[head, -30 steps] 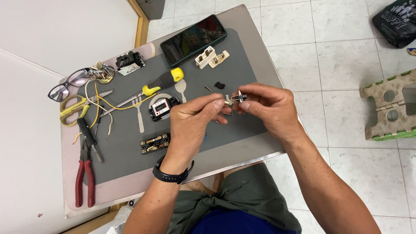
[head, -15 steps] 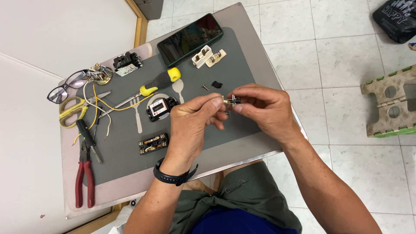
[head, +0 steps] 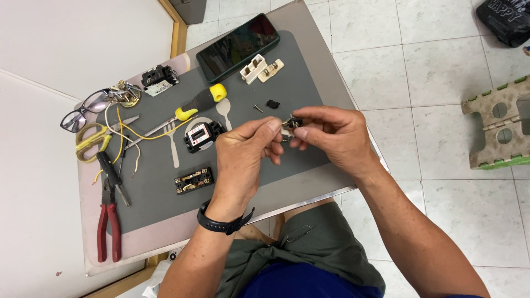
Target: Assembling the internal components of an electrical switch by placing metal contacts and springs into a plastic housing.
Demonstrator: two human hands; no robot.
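My left hand (head: 243, 160) and my right hand (head: 331, 135) meet above the grey mat (head: 149, 198), both pinching one small black and white electrical part (head: 291, 126) between thumb and fingertips. A black band sits on my left wrist (head: 221, 223). Beneath and left of my left hand lie a black square switch module (head: 201, 134) and a flat black part with brass contacts (head: 194, 180). A tiny black piece (head: 272, 104) and a small screw (head: 258, 108) lie just beyond the fingers.
A dark phone (head: 238, 46), two white plug pieces (head: 261, 68), a yellow-handled screwdriver (head: 190, 109), yellow wires (head: 118, 135), yellow scissors (head: 91, 140), red pliers (head: 109, 221), glasses (head: 83, 110) and a black switch part (head: 157, 79) lie on the small table. A plastic stool (head: 499, 124) stands on the tiled floor.
Both hands keep hold of the small part and have shifted only slightly; the view has drifted a little.
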